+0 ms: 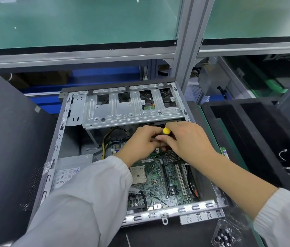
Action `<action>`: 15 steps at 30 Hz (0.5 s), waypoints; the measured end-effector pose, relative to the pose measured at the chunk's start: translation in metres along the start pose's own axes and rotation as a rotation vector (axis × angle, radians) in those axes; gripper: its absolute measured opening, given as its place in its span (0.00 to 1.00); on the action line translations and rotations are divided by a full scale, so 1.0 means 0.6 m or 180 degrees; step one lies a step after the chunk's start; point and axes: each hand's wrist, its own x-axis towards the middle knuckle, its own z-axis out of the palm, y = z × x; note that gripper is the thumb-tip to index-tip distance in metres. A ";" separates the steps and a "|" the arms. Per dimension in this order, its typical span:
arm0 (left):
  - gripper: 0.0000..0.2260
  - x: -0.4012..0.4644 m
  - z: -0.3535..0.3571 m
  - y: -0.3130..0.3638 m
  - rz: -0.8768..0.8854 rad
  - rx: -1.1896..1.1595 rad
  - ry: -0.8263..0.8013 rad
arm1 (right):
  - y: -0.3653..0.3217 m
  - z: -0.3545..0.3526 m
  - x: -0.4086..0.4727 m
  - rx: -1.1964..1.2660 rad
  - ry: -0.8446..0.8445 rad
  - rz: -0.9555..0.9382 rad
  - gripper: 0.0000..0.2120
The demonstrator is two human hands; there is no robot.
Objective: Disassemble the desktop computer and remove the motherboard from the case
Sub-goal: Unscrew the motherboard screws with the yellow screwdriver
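Note:
An open desktop case (57, 139) lies flat before me, with its green motherboard (158, 177) bolted inside at the near right. Both hands meet over the board's far edge, just below the silver drive cage (122, 111). My right hand (187, 139) grips a screwdriver whose yellow cap (166, 130) sticks up between the fingers; its shaft and tip are hidden. My left hand (140, 141) is curled beside it, fingertips touching the same spot, and what they hold is hidden. The empty CPU socket (138, 175) and the white expansion slots (180, 177) show below my wrists.
The power supply (67, 173) sits at the case's near left, with yellow and black cables (105, 141) running to the board. A dark side panel (7, 148) leans at the left. A black tray (256, 139) stands at the right, a clear bag of screws (228, 234) at the near right.

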 end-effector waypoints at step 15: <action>0.09 -0.001 -0.001 0.003 -0.0082 0.0017 0.0215 | 0.009 -0.012 -0.002 0.0190 -0.0450 -0.0388 0.13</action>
